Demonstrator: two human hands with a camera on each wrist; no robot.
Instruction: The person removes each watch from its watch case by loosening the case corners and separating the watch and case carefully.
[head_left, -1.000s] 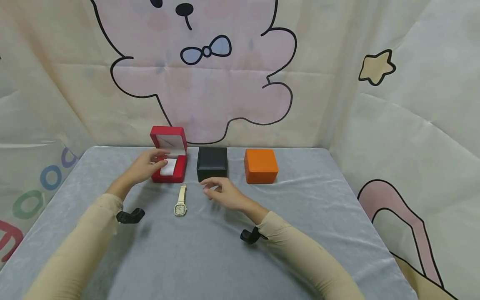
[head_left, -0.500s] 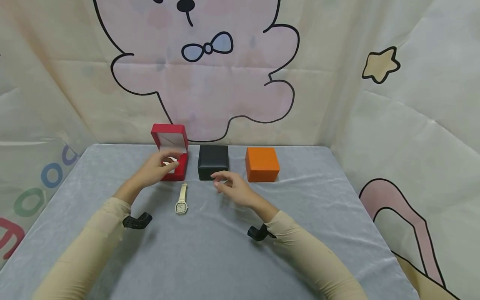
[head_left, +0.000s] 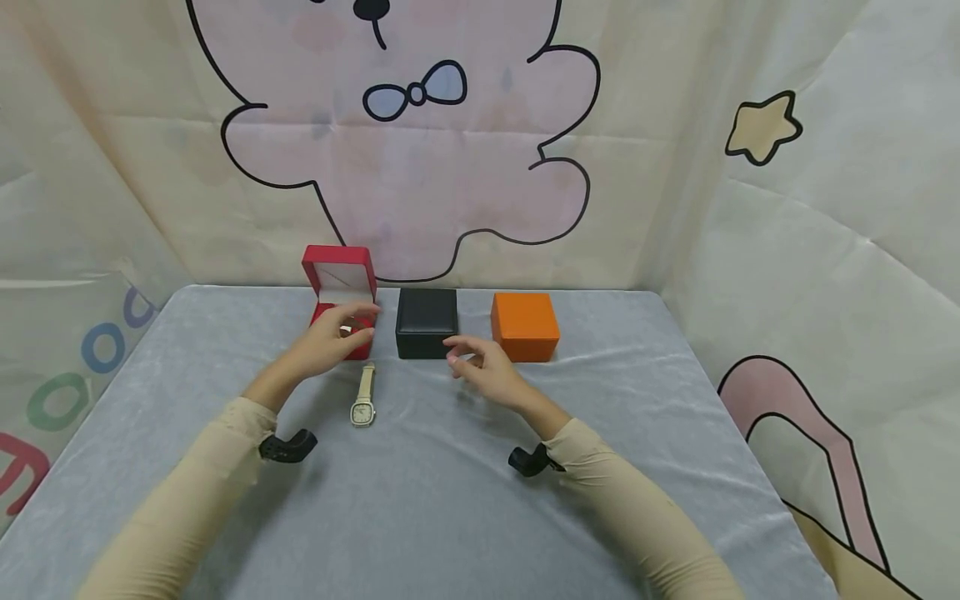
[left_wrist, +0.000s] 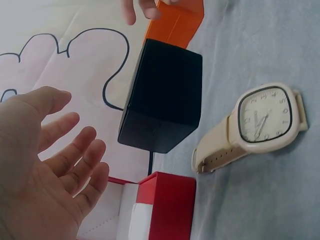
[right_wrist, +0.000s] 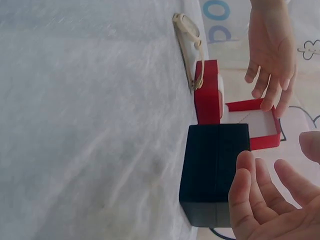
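My left hand (head_left: 327,343) hovers above the red box (head_left: 337,257), its fingers relaxed and holding nothing. That box has its lid raised, with a white lining and a white cushion (left_wrist: 141,220) inside, partly hidden by the hand. My right hand (head_left: 492,375), fingers loosely bent and free of any object, is near the front right corner of the closed black box (head_left: 426,323). A closed orange box (head_left: 525,327) stands to the right. In front of the red box, a cream wristwatch (head_left: 363,400) lies face up, its strap pointing toward the box.
Grey-blue cloth covers the table (head_left: 420,500). A printed curtain (head_left: 480,192) hangs right behind the row of boxes, and curtains flank both sides. Each wrist carries a black camera mount (head_left: 288,447).
Both hands have drifted to the right, the left one across the open red box and the right one along the black box's front. The boxes and wristwatch stay in place.
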